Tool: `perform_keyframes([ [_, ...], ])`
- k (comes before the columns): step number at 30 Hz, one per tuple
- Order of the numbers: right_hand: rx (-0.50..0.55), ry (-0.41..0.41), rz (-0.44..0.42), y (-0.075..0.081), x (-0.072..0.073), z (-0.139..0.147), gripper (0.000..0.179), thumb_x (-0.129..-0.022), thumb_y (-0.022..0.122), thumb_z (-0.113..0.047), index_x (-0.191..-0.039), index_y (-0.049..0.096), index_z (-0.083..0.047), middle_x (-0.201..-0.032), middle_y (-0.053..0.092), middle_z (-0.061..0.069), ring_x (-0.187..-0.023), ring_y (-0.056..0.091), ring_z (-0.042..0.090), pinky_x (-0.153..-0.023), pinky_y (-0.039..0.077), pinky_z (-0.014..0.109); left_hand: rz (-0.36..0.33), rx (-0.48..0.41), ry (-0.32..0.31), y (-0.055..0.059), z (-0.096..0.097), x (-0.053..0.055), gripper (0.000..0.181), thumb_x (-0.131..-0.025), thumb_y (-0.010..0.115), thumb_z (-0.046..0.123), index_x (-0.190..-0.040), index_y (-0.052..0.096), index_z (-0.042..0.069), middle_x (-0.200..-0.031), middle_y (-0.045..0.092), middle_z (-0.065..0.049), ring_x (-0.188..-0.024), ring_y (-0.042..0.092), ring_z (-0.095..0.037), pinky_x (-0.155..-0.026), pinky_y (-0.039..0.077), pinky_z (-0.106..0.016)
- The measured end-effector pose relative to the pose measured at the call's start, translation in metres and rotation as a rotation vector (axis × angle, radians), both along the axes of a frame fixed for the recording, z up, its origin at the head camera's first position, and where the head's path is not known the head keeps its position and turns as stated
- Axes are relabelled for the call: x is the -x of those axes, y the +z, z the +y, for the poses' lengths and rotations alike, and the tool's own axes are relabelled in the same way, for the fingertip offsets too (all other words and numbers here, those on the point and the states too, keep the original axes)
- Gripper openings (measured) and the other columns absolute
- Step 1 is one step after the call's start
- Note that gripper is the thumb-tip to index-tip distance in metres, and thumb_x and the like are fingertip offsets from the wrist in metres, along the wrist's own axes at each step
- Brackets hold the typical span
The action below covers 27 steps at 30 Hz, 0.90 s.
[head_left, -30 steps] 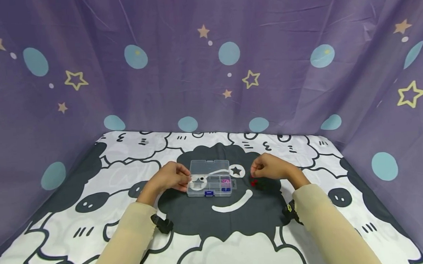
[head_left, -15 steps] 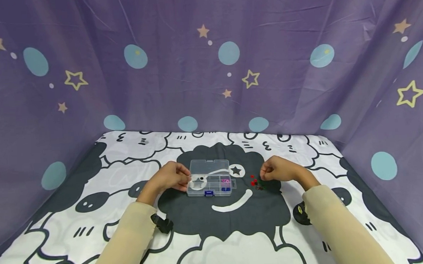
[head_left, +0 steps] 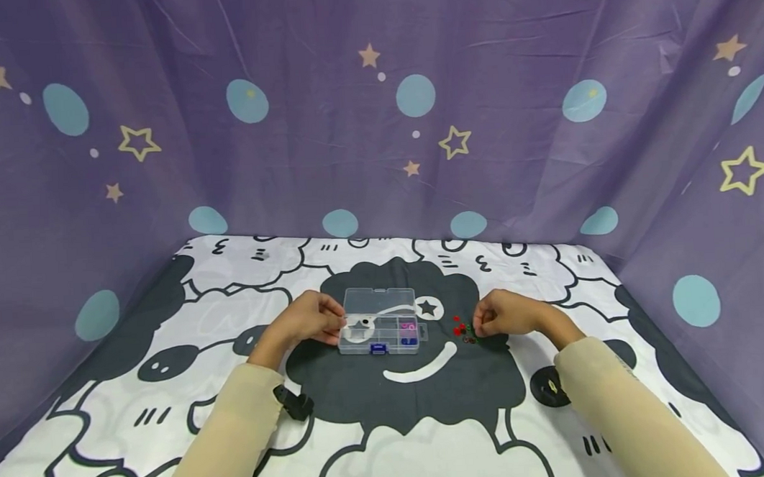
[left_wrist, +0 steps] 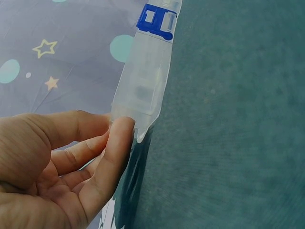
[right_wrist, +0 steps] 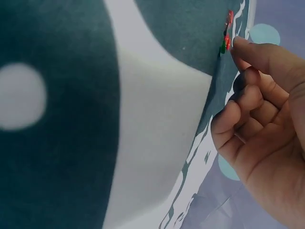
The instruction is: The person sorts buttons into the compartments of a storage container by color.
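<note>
Head view: the open clear box, lower centre, is pinched by the left hand. Further right, red and green pieces are bordered by the right hand, whose grip, screened by fingers, cannot be told. Above, a purple curtain is seen.

A clear compartment box sits upright, its lid open at the back, a blue latch in front. Right-hand compartments hold pink pieces behind blue pieces. Tiny red pieces and green pieces lie scattered to its right.
</note>
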State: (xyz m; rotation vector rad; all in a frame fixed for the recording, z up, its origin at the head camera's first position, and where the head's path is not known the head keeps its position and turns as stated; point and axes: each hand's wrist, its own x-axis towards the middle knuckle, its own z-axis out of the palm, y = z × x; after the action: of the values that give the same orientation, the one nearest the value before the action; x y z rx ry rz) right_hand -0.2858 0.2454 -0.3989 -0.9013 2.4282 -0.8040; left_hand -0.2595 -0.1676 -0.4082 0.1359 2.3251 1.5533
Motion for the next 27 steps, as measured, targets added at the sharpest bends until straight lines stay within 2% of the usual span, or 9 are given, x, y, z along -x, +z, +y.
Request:
perform_keyframes([
  [9,-0.037,0.043,0.042,-0.0051,-0.0032,-0.0042,0.005,-0.089,0.078,-0.009,-0.089,0.073,-0.009,-0.070,0.064,-0.009,-0.061,0.054,0.005,-0.055,0.045,0.019,-0.016,-0.015,-0.002,-0.0010,0.0008,0.0007,0.020,-0.094,0.069,-0.004,-0.112,0.064,-0.012,-0.090,0.066,-0.018,-0.066,0.069,-0.020,-0.065,0.065,-0.036],
  [27,-0.064,0.076,0.103,-0.0076,-0.0059,-0.0088,0.008,-0.090,0.076,-0.006,-0.088,0.071,-0.011,-0.068,0.061,-0.009,-0.059,0.052,0.004,-0.055,0.044,0.020,-0.016,-0.015,0.018,-0.0026,-0.0004,0.0024,0.019,-0.094,0.069,-0.004,-0.111,0.065,-0.011,-0.090,0.066,-0.017,-0.066,0.069,-0.021,-0.064,0.065,-0.036],
])
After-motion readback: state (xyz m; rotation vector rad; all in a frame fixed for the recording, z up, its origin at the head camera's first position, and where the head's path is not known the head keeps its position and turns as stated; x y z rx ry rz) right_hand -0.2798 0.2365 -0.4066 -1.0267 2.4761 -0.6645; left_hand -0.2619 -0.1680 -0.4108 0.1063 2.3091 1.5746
